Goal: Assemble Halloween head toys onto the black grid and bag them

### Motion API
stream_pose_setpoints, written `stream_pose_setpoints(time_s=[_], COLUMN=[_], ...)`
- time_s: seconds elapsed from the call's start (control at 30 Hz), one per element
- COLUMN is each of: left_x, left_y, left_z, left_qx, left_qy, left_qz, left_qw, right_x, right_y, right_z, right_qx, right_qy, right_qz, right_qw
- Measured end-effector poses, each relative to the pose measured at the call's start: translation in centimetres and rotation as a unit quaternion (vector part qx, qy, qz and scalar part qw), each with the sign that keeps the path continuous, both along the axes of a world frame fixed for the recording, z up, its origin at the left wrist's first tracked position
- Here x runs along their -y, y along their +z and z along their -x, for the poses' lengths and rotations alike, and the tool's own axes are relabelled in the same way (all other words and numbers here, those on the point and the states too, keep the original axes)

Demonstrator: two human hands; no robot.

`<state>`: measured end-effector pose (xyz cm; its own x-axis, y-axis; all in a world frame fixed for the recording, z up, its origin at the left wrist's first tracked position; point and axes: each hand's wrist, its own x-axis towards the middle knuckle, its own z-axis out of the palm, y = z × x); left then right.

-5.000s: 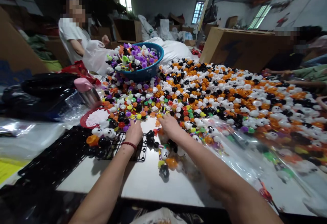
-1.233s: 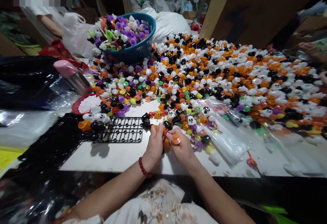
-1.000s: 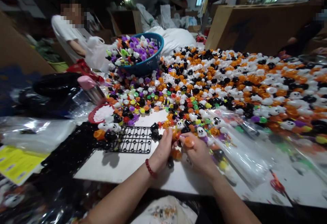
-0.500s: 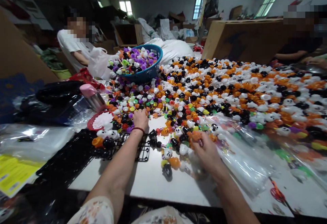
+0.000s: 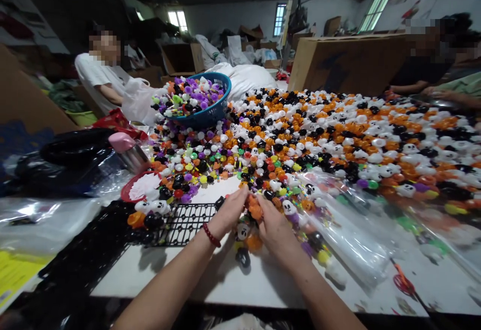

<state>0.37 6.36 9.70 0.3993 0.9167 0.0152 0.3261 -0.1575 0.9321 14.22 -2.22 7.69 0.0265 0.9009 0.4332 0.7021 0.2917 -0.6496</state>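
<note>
Close together at the near edge of the pile are my two hands. My left hand, with a red bead bracelet at the wrist, has its fingers closed beside an orange figure; what they pinch is too small to tell. My right hand is closed on the orange figure. Below them on the white table lie a skull-faced white piece and a black piece. A black grid rack lies left of my hands, with white, orange and black figures on its left end.
A large pile of small figures covers the table's far side. Around it are a blue basket, a red dish, a pink-capped flask, clear plastic bags and red scissors. One person is at left, others at right.
My left hand has moved right from the pile to meet my right hand. My right hand has moved left with the orange figure. More figures now lie to the right of my right hand.
</note>
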Motion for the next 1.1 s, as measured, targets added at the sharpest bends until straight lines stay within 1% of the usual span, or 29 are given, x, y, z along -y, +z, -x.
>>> stream_pose_setpoints(time_s=[0.03, 0.07, 0.1, 0.17, 0.23, 0.27, 0.33, 0.43, 0.53, 0.6, 0.7, 0.8, 0.87, 0.93, 1.0, 1.03, 1.1], left_x=[-1.2, -2.7, -4.6, -8.1, -10.8, -11.7, -12.5, -12.7, -12.1, -11.1, -8.3, -4.4, -2.0, 0.1, 1.6, 2.1, 2.9], left_y=[0.0, 0.0, 0.0, -0.1, -0.5, -0.7, -1.3, -1.7, -1.5, -1.0, -0.1, 0.6, 0.7, 0.6, 0.3, 0.1, -0.1], left_z=[-0.2, -0.3, -0.4, -0.6, -0.8, -1.0, -1.3, -1.5, -1.2, -0.7, 0.6, 2.3, 3.2, 3.7, 3.9, 4.0, 3.9], left_qx=[-0.054, -0.125, -0.164, -0.197, -0.216, -0.22, -0.215, -0.178, -0.109, -0.049, 0.041, 0.106, 0.17, 0.252, 0.311, 0.321, 0.327], left_qy=[0.049, 0.106, 0.144, 0.178, 0.193, 0.195, 0.191, 0.18, 0.166, 0.147, 0.08, 0.012, -0.005, -0.008, -0.011, -0.013, -0.022], left_qz=[-0.029, -0.073, -0.095, -0.119, -0.124, -0.123, -0.118, -0.103, -0.071, -0.037, 0.031, 0.091, 0.151, 0.23, 0.287, 0.297, 0.298], left_qw=[0.997, 0.984, 0.971, 0.957, 0.949, 0.948, 0.95, 0.962, 0.977, 0.987, 0.995, 0.99, 0.974, 0.94, 0.906, 0.899, 0.896], right_x=[0.1, 0.4, 0.7, 1.5, 2.2, 2.5, 3.1, 3.6, 3.8, 3.8, 3.5, 3.2, 3.0, 2.9, 3.0, 3.0, 3.1], right_y=[-0.2, -0.3, -0.2, 0.1, 0.6, 0.8, 1.2, 1.3, 1.3, 1.4, 1.9, 2.5, 2.8, 3.1, 3.3, 3.3, 3.3], right_z=[-0.1, -0.2, -0.4, -0.7, -1.0, -1.1, -1.4, -1.9, -2.4, -2.6, -2.8, -2.6, -2.4, -2.0, -1.6, -1.5, -1.2], right_qx=[-0.001, -0.005, -0.01, -0.025, -0.043, -0.052, -0.069, -0.081, -0.091, -0.099, -0.105, -0.12, -0.13, -0.13, -0.119, -0.112, -0.094], right_qy=[-0.013, -0.023, -0.027, -0.025, -0.008, 0.005, 0.026, 0.034, 0.03, 0.019, 0.004, 0.004, 0.009, 0.02, 0.032, 0.035, 0.038], right_qz=[0.01, 0.016, 0.021, 0.028, 0.041, 0.05, 0.07, 0.09, 0.081, 0.063, 0.044, 0.03, 0.023, 0.021, 0.024, 0.024, 0.024], right_qw=[1.0, 1.0, 0.999, 0.999, 0.998, 0.997, 0.995, 0.992, 0.992, 0.993, 0.993, 0.992, 0.991, 0.991, 0.992, 0.993, 0.995])
